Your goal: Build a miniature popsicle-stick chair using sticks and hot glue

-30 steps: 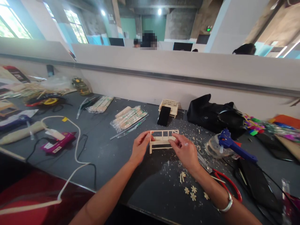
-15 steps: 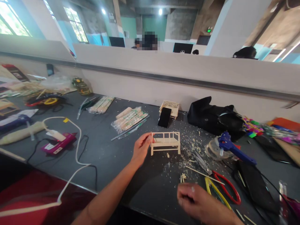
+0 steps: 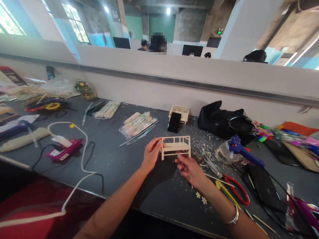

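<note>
A small bench model (image 3: 175, 146) built of pale wooden sticks stands on the dark table (image 3: 117, 166). My left hand (image 3: 151, 153) grips its left end with thumb and fingers. My right hand (image 3: 189, 170) sits just below the bench's front rail, fingertips pinched together close to the wood. Whether a small piece lies between those fingers is hidden. Two little wooden flowers (image 3: 201, 198) lie on the table beside my right wrist, among wood shavings.
A black phone (image 3: 174, 122) leans on another stick model (image 3: 179, 112). To the right are a black bag (image 3: 224, 122), a blue glue gun (image 3: 243, 152) and red-handled pliers (image 3: 238, 191). Packs of sticks (image 3: 138, 124), a pink glue gun (image 3: 63, 151) and a white cable (image 3: 81, 156) lie left.
My right hand let go of the bench, dropped toward the flowers near the table edge, then came back up under the bench's front rail. The left hand kept its hold.
</note>
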Motion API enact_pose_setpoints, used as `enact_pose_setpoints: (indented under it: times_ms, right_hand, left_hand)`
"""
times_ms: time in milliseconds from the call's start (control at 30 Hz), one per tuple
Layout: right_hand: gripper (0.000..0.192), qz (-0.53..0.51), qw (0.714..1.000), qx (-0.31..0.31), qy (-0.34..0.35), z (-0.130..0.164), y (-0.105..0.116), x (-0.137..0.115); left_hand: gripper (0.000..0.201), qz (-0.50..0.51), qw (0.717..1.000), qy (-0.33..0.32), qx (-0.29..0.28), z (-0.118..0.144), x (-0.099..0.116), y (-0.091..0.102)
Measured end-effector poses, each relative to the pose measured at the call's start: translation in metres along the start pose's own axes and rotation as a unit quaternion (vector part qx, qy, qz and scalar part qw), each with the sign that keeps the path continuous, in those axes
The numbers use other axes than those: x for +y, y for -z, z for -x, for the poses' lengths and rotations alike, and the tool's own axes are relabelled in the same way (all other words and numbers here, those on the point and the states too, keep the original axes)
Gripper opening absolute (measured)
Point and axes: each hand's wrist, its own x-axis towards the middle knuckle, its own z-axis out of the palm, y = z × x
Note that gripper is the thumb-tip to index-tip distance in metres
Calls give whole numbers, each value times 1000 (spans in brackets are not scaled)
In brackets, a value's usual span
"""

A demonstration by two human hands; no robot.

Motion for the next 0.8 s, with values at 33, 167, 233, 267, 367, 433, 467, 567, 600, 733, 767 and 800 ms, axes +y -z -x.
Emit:
enact_pose_setpoints:
  times_ms: [33,167,233,267,367,433,467,567,600,733,767,800]
  right_hand:
    - [40,-3,1000,-3,-1,0,0,0]
    - [42,-3,1000,-24,-20,17,5,2]
    - [43,3,999,-36,-28,34,10,5]
    - [44,7,999,-41,-29,45,14,7]
    - [49,47,998,-35,-1,74,32,11]
    - [52,106,994,4,30,90,49,12]
    - [53,141,989,28,47,96,59,12]
    - [55,268,954,100,91,103,83,11]
    - [54,319,935,114,108,102,89,11]
    - [42,499,844,98,168,92,102,8]
    - [39,533,825,84,169,89,102,6]
    - [37,566,805,68,163,87,102,5]
  left_hand:
    - [38,4,1000,-1,1,0,0,0]
    - [38,2,1000,-7,2,-1,-3,0]
    - [38,-8,1000,-12,-7,-1,-3,0]
    - [39,-13,1000,-14,-13,-1,-3,0]
    - [39,-14,1000,-19,-19,-1,-4,-1]
    - [39,3,1000,-16,-20,-2,-5,-1]
    - [39,13,1000,-14,-21,-2,-6,-2]
    - [40,36,999,-9,-26,-5,-9,-3]
    - [41,41,999,-8,-29,-6,-11,-4]
    - [45,62,997,-2,-46,-11,-17,-4]
    - [45,66,997,-1,-49,-12,-19,-4]
    - [46,69,996,0,-51,-13,-20,-3]
